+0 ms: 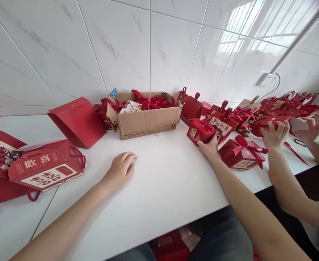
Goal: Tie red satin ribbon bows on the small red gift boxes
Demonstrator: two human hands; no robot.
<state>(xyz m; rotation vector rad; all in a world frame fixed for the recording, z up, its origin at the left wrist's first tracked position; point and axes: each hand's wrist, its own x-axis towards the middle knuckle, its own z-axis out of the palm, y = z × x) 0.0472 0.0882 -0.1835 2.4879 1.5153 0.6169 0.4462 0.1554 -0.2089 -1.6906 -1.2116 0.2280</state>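
My left hand [121, 166] rests on the white table [159, 188] in the head view, its fingers loosely bent, with a gap at the thumb and nothing visible in it. My right hand [210, 146] grips a small red gift box [201, 131] with a ribbon bow on top, its thumb on the near side; the far fingers are hidden. Just behind that box stands a red gift bag [223, 127] with a cream printed panel. Another red box with a bow [240, 154] sits right of my right wrist.
A cardboard box [148, 125] full of red ribbons stands by the tiled wall. Red boxes with rope handles [46, 165] and a plain red bag [78, 123] occupy the left. Another person's hands [276, 134] are at the right, near many red packages [286, 105].
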